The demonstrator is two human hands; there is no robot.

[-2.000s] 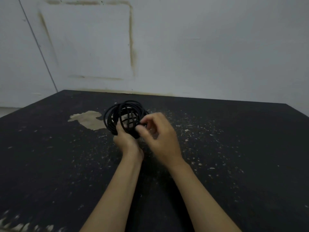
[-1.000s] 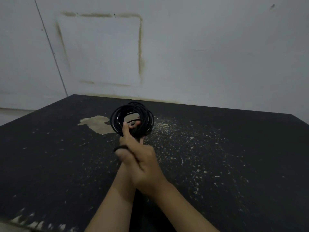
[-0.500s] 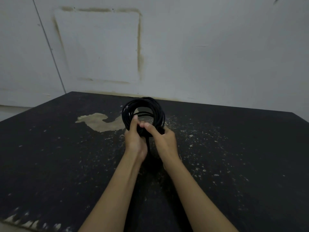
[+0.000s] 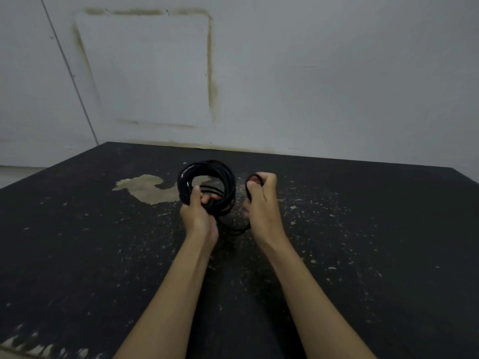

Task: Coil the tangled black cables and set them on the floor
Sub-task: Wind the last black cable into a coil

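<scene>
The left hand (image 4: 198, 216) is clenched around the bottom of a round coil of thin black rubber-coated cable (image 4: 207, 186), thumb up across the strands, holding the loops upright above the floor. A loose strand sags from the coil's underside across to the right hand (image 4: 261, 203), whose fingers (image 4: 267, 181) curl round a small loop of the same cable at its top. The two hands are near each other but apart. Small pale marks show on the coil's upper left strands, too blurred to read as writing. Below lies a dark, matte black floor (image 4: 363, 255) speckled with pale flecks, with a worn tan patch (image 4: 145, 189) just left of the coil. Behind rises a grey-white wall (image 4: 311, 73) bearing a yellowed square outline (image 4: 210, 73).
</scene>
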